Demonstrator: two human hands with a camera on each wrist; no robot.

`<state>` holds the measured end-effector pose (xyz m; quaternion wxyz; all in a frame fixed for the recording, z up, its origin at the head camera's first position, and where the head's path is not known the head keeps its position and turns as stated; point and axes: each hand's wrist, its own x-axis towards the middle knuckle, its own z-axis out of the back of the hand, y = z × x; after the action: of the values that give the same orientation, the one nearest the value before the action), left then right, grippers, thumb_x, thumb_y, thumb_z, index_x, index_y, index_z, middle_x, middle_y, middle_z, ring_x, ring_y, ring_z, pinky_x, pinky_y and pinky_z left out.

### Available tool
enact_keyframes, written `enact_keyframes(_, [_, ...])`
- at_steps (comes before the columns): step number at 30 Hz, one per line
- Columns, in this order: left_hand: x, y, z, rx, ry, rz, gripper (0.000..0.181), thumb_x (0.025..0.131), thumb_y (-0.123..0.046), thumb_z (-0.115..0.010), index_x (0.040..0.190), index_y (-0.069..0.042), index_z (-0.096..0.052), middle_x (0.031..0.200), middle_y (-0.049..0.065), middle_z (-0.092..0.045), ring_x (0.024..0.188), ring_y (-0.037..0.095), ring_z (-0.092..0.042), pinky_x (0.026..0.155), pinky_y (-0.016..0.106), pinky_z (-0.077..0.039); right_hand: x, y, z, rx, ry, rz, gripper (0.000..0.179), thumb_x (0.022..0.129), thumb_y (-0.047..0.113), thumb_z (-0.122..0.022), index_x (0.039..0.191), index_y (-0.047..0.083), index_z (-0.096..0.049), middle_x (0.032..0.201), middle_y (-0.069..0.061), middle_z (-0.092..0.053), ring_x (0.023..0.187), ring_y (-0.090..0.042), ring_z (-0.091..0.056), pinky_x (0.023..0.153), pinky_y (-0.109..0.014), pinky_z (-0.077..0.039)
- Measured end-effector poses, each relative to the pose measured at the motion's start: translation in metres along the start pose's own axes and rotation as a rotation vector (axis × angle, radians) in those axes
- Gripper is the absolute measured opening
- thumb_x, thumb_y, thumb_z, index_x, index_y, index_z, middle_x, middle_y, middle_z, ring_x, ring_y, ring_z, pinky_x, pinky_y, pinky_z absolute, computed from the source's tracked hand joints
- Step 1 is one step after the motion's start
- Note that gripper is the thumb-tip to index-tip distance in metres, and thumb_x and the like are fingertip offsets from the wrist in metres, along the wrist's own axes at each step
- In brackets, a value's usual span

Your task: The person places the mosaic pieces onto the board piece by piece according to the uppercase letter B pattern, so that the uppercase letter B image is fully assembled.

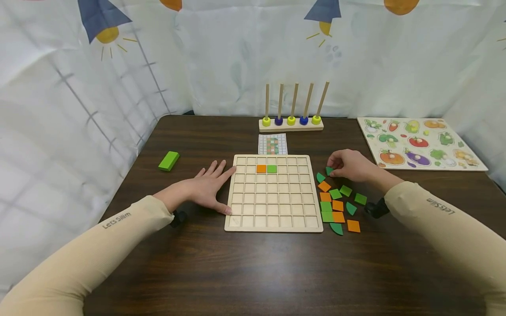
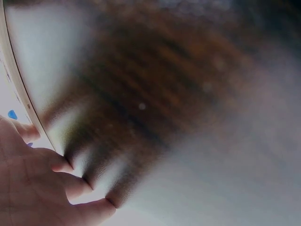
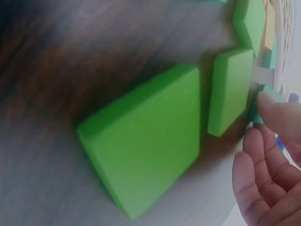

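A square wooden grid board [image 1: 272,199] lies flat on the table, with one orange square [image 1: 261,168] and one light green square [image 1: 272,169] side by side in its second row. My left hand [image 1: 205,188] is spread at the board's left side, its thumb and index finger touching the edge. To the right of the board, my right hand [image 1: 349,164] pinches a dark green rounded piece [image 1: 329,170] between thumb and fingers; the right wrist view shows the piece [image 3: 275,95] partly hidden by the thumb. Loose orange, light green and dark green pieces [image 1: 337,205] lie below this hand.
A printed pattern card [image 1: 272,144] touches the board's far edge. Behind it stands a peg stand [image 1: 291,126] with yellow and blue rings. A vegetable puzzle board [image 1: 427,145] lies at the far right, and a light green block [image 1: 169,161] at the left.
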<state>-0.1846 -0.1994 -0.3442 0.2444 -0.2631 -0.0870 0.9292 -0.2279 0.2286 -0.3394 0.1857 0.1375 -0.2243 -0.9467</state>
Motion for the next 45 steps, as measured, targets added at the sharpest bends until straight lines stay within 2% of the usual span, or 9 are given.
enact_keyframes(3, [0.0,0.0,0.0,0.002,-0.002,0.0,0.125,0.081,-0.066,-0.076,0.166,-0.016,0.001,0.17,0.023,0.014,0.157,0.047,0.013,0.121,0.072,-0.004,0.0,0.0,-0.002,0.032,-0.013,0.014,0.011,0.095,0.006,-0.071,0.103,0.001,-0.065,0.097,-0.013,-0.069,0.089,-0.025,-0.063,0.082,-0.044,-0.054])
enact_keyframes(7, [0.0,0.0,0.001,0.002,-0.005,-0.001,0.125,0.081,-0.066,-0.076,0.166,-0.016,0.001,0.17,0.022,0.014,0.157,0.047,0.013,0.121,0.072,-0.004,0.004,0.006,-0.002,0.096,-0.039,-0.019,0.01,0.097,0.008,-0.069,0.104,0.002,-0.065,0.095,-0.011,-0.066,0.085,-0.023,-0.059,0.078,-0.037,-0.05])
enact_keyframes(12, [-0.001,0.0,0.001,0.002,-0.004,-0.001,0.125,0.082,-0.066,-0.075,0.166,-0.015,0.001,0.17,0.023,0.014,0.157,0.047,0.012,0.121,0.072,-0.004,0.017,0.027,0.0,0.248,-0.07,-0.076,0.017,0.099,0.013,-0.068,0.112,0.001,-0.067,0.1,-0.013,-0.066,0.09,-0.025,-0.062,0.081,-0.033,-0.054])
enact_keyframes(17, [0.0,0.001,0.0,-0.001,-0.005,0.002,0.126,0.081,-0.066,-0.076,0.166,-0.015,0.002,0.17,0.022,0.014,0.157,0.047,0.013,0.121,0.072,-0.003,0.036,0.052,-0.009,0.342,-0.042,-0.074,0.02,0.099,0.014,-0.068,0.114,0.0,-0.069,0.101,-0.014,-0.069,0.089,-0.026,-0.067,0.083,-0.037,-0.059])
enact_keyframes(23, [0.001,0.001,-0.001,-0.017,-0.008,-0.008,0.125,0.082,-0.065,-0.076,0.166,-0.015,0.001,0.17,0.023,0.013,0.157,0.048,0.013,0.121,0.072,-0.003,0.055,0.077,-0.028,0.273,-0.006,-0.067,0.016,0.097,0.014,-0.071,0.108,0.003,-0.073,0.097,-0.011,-0.073,0.081,-0.02,-0.068,0.074,-0.031,-0.057])
enact_keyframes(27, [0.001,0.0,-0.001,-0.017,-0.005,-0.003,0.125,0.082,-0.066,-0.076,0.167,-0.017,0.001,0.17,0.022,0.014,0.157,0.047,0.013,0.121,0.072,-0.002,0.062,0.089,-0.036,0.229,-0.002,-0.074,0.013,0.096,0.013,-0.073,0.104,0.003,-0.074,0.099,-0.012,-0.073,0.082,-0.021,-0.065,0.075,-0.031,-0.055])
enact_keyframes(38, [0.001,0.0,-0.001,-0.011,-0.006,-0.002,0.124,0.082,-0.064,-0.076,0.166,-0.016,0.001,0.171,0.022,0.014,0.157,0.047,0.013,0.122,0.071,-0.002,0.061,0.104,-0.039,0.079,-0.006,-0.048,0.01,0.093,0.01,-0.074,0.099,0.002,-0.077,0.1,-0.013,-0.075,0.088,-0.025,-0.065,0.084,-0.038,-0.055])
enact_keyframes(45, [0.002,0.001,-0.001,-0.016,-0.006,0.001,0.125,0.082,-0.065,-0.076,0.166,-0.016,0.001,0.171,0.022,0.013,0.157,0.047,0.013,0.122,0.071,-0.002,0.06,0.107,-0.039,0.04,-0.002,-0.058,0.011,0.094,0.011,-0.074,0.1,0.002,-0.079,0.102,-0.013,-0.077,0.093,-0.027,-0.068,0.087,-0.042,-0.057])
